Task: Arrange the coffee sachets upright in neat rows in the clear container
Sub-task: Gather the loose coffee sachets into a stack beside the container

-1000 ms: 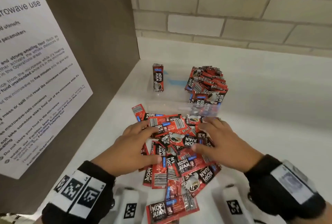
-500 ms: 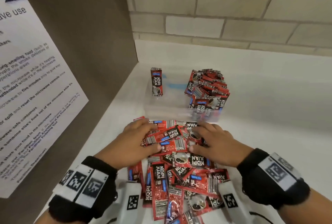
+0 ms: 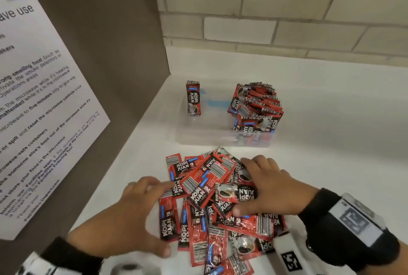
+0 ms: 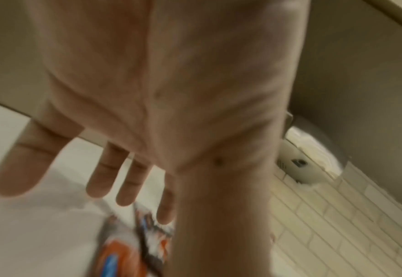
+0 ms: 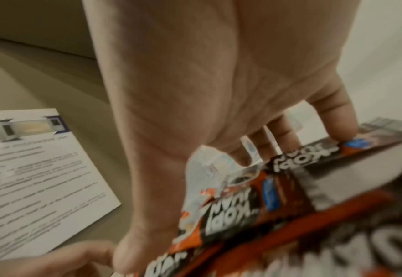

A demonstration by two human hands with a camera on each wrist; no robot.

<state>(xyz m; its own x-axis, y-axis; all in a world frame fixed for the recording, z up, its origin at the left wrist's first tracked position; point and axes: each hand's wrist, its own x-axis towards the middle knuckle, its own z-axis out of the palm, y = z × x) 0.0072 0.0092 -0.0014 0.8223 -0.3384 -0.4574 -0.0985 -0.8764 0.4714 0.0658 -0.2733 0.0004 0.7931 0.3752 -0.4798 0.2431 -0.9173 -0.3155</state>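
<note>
Both palms flat, fingers spread: left hand (image 3: 123,215) beside sachet pile (image 3: 212,199), right hand (image 3: 269,188) on top, gripping nothing; clear container (image 3: 220,140) edges barely visible.

Your right hand (image 3: 271,188) covers part of the loose heap of red-and-black coffee sachets (image 3: 212,199), its near end is cropped, and both wrist views are too smeared to read much.

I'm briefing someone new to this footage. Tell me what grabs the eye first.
A messy pile of red Kopi Juan sachets sprawls on the white counter, with the left hand and right hand spread over it. Behind it, the clear container holds a packed row of sachets at its right and one lone sachet standing at its left.
</note>
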